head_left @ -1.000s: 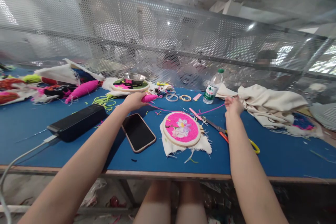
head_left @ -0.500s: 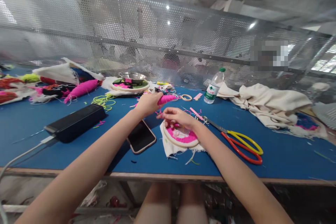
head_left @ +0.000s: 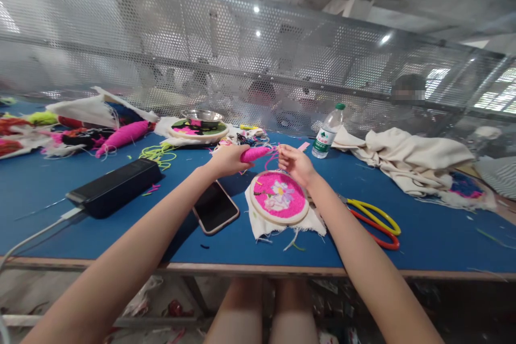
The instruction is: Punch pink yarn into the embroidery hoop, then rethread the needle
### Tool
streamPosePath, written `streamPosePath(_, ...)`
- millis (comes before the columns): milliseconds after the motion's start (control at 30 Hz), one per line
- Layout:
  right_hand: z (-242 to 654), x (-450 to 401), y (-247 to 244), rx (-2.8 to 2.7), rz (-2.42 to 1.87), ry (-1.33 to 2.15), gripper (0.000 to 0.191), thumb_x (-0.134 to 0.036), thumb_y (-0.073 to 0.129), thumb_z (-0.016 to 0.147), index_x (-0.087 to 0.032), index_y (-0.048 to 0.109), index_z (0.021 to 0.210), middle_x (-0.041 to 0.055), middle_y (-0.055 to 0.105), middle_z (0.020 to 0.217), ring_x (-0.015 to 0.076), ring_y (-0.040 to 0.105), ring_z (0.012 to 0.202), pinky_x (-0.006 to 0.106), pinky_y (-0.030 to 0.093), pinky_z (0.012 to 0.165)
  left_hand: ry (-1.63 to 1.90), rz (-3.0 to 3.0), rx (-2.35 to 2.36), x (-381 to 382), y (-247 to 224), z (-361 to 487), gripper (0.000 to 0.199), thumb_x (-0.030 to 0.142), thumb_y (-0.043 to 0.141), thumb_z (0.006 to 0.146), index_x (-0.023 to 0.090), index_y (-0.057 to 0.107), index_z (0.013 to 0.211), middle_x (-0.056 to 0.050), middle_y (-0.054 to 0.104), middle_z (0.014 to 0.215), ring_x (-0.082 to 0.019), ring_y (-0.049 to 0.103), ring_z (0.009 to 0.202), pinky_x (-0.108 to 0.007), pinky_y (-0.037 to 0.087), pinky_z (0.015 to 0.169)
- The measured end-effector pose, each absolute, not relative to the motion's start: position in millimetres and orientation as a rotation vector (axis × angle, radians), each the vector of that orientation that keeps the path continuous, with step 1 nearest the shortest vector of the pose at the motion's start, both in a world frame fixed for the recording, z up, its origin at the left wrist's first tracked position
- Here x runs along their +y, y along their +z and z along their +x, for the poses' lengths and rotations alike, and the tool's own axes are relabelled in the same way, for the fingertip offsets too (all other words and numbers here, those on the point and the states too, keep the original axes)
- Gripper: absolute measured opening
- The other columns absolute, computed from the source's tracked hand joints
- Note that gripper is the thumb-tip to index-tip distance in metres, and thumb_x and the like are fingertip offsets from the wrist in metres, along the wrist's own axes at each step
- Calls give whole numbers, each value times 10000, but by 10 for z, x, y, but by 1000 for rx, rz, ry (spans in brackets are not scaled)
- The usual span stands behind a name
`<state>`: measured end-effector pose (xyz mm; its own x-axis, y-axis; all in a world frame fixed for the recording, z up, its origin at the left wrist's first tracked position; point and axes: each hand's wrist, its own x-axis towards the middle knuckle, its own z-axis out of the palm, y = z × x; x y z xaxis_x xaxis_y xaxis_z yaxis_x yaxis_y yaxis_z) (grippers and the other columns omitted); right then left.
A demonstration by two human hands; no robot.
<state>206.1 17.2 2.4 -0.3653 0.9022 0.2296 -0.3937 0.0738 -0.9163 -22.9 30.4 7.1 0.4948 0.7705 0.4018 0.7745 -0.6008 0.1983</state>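
Observation:
My left hand [head_left: 230,160] is wrapped round a spool of pink yarn [head_left: 256,154], whose narrow end points right. At that end my right hand [head_left: 296,164] is closed, its fingertips pinching the loose strand of pink yarn. Below both hands an embroidery hoop [head_left: 279,199] lies on the table, with white flowers on a pink ground and frayed white cloth round its rim. A phone [head_left: 216,208] with a dark screen lies left of the hoop. To the right are scissors [head_left: 374,220] with one yellow and one red handle, partly hidden by my right forearm.
A black box [head_left: 115,188] with a white cable sits at left. Behind are a metal bowl [head_left: 203,117] on another hoop, a water bottle [head_left: 327,131] and bundled cream cloth [head_left: 411,156]. A perforated metal screen [head_left: 242,59] borders the blue table's back.
My right hand has moved right and up, off the hoop to the spool's tip, uncovering the flower design. My left hand stays on the spool.

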Motion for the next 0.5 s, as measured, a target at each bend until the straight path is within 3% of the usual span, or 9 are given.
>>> streamPosePath(133, 2184, 239, 34, -1183, -558, 1480, 167, -178, 623, 796, -186, 492, 692, -68, 290, 570, 63, 275, 458, 162, 290, 441, -1060, -2961, -1546, 266, 114, -222, 340, 476, 639, 723, 168, 609, 864, -20, 611, 673, -156, 566, 574, -255, 380, 539)
streamPosePath(233, 2228, 266, 42, -1134, -553, 1476, 155, -152, 574, 822, -174, 502, 687, -62, 301, 575, 61, 280, 462, 158, 301, 444, -872, -3172, -1616, 240, 112, -218, 346, 461, 659, 693, 177, 611, 884, -8, 614, 642, -156, 569, 527, -254, 381, 511)
streamPosePath(333, 2264, 260, 81, -1087, -547, 1460, 166, -115, 520, 838, -164, 505, 679, -57, 309, 576, 60, 283, 464, 153, 308, 445, -597, -3037, -1532, 265, 72, -236, 269, 392, 694, 633, 179, 626, 782, -16, 609, 642, -180, 578, 594, -268, 369, 553)
streamPosePath(400, 2303, 249, 118, -1057, -547, 1442, 176, -101, 505, 841, -167, 500, 678, -55, 309, 575, 63, 287, 465, 151, 311, 443, -587, -2900, -1531, 293, 55, -261, 241, 375, 697, 622, 176, 628, 739, -35, 614, 665, -194, 578, 641, -279, 367, 577)
streamPosePath(500, 2384, 250, 158, -1013, -561, 1423, 182, -98, 506, 845, -175, 487, 681, -55, 307, 575, 67, 301, 467, 151, 323, 442, -727, -2938, -1729, 291, 89, -304, 314, 438, 698, 653, 172, 611, 796, -38, 621, 662, -169, 558, 548, -276, 371, 519)
